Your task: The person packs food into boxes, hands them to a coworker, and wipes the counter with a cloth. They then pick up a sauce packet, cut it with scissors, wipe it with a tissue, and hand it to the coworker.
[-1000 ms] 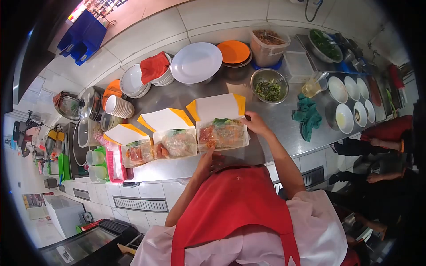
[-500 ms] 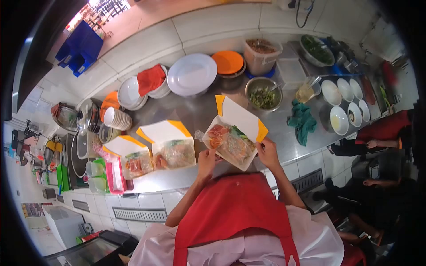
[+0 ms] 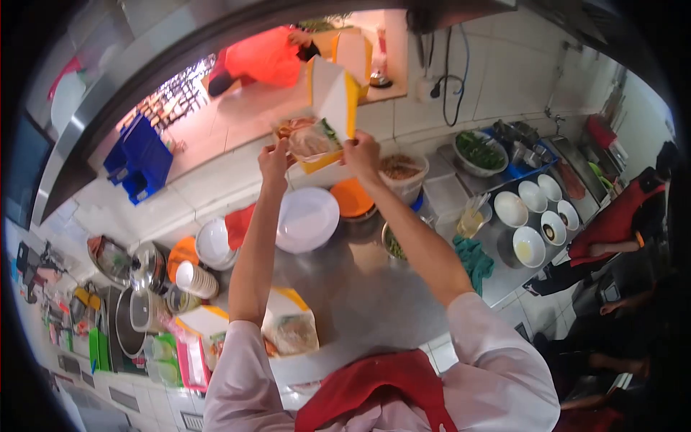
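Observation:
An open takeaway food box (image 3: 324, 164), white inside with yellow edges, is held up at the pass-through ledge with its lid raised. Inside it are clear bagged food and something green. My left hand (image 3: 273, 162) grips the box's left side, and my right hand (image 3: 362, 155) grips its right side near the lid. Below, two more open boxes stand on the steel counter: one food box (image 3: 299, 335) is partly in view, and the other box (image 3: 203, 319) is largely hidden behind my left arm.
Beyond the ledge (image 3: 209, 144) is a person in a bright red-orange top (image 3: 259, 57), near another white-and-yellow box (image 3: 353, 50). A blue bin (image 3: 137, 158) sits at left. Plates (image 3: 306, 219), a green cloth (image 3: 473, 263) and small bowls (image 3: 529, 246) line the counter. Co-workers (image 3: 619, 223) stand at right.
Both my hands have lifted the food box from over the counter's front edge, forward and up to the ledge. A person and another box now show beyond the opening.

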Available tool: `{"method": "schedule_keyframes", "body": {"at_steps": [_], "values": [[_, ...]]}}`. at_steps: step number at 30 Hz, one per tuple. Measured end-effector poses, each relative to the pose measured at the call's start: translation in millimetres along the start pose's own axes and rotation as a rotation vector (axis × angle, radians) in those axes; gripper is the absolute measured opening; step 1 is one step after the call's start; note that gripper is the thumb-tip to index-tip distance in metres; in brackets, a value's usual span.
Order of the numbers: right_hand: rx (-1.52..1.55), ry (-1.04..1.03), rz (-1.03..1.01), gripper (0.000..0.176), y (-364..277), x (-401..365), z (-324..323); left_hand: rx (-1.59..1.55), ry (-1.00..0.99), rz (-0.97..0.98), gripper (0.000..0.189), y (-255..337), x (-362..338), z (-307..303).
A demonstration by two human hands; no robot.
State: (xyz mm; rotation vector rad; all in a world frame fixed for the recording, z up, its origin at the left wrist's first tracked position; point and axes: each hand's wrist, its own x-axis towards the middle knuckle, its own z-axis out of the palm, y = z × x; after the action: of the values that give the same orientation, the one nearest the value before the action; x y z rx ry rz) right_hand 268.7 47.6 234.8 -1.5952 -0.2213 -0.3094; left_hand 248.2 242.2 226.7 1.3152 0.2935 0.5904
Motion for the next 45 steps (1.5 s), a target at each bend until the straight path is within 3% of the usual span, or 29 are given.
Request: {"method": "schedule_keyframes", "body": {"at_steps": [4,7,10,11,12,14,16,17,18,20,21,22,23,24,25,27,28,35,37,40,45], "values": [[-0.193,0.113,-0.107,0.017,43,77,61,0.134,0.120,0.057,0.029,-7,79,17],[-0.323,0.225,-0.168,0.019,63,109,91,0.132,0.053,0.003,0.030,-26,123,13],[-0.056,0.038,-0.010,0.029,65,123,101,0.096,-0.114,-0.023,0.035,-26,138,9],[0.017,0.011,0.003,0.035,67,121,103,0.155,-0.087,-0.065,0.038,-23,136,6],[0.089,-0.019,0.017,0.042,71,115,105,0.175,-0.053,-0.039,0.038,-19,129,2],[0.043,0.058,-0.197,0.053,84,94,104,0.212,0.017,0.016,0.040,-8,103,-11],[0.065,0.018,-0.287,0.049,93,37,83,0.204,-0.074,0.106,0.043,9,42,-37],[0.200,-0.128,-0.149,0.042,84,-6,60,0.202,-0.142,0.136,0.041,23,-1,-52],[0.272,-0.272,0.011,0.024,87,-46,43,0.442,-0.209,0.323,0.037,35,-51,-73],[0.402,-0.489,0.215,0.013,129,-129,28,0.580,0.004,0.209,0.036,37,-143,-110],[0.293,-0.740,0.332,0.013,131,-165,9,0.385,-0.266,-0.032,0.038,42,-180,-141],[0.206,-0.929,0.430,0.023,159,-201,10,0.520,-0.223,-0.097,0.040,32,-221,-169],[0.045,-0.924,0.243,0.033,175,-240,10,0.729,-0.296,-0.313,0.046,14,-252,-211],[0.040,-0.917,0.225,0.039,172,-267,10,0.992,-0.255,-0.430,0.049,-9,-289,-245],[0.033,-0.906,0.207,0.045,167,-290,13,0.646,-0.338,-0.649,0.050,-20,-324,-259],[0.099,-0.882,0.205,0.052,205,-337,47,0.665,-0.221,-1.117,0.040,-59,-381,-306],[0.128,-0.856,0.205,0.057,218,-349,61,0.639,-0.168,-1.189,0.045,-50,-402,-293],[-0.158,-1.020,0.163,0.036,192,-343,59,0.208,0.498,-0.877,0.044,-134,-421,-266],[-0.133,-0.996,0.076,0.035,203,-349,50,0.291,0.517,-0.788,0.043,-144,-412,-261],[-0.222,-0.968,0.215,0.036,195,-362,11,0.384,0.434,-0.695,0.038,-154,-402,-259],[-0.250,-0.680,0.070,0.036,181,-380,-40,0.435,0.290,-0.544,0.034,-152,-393,-220]]}}
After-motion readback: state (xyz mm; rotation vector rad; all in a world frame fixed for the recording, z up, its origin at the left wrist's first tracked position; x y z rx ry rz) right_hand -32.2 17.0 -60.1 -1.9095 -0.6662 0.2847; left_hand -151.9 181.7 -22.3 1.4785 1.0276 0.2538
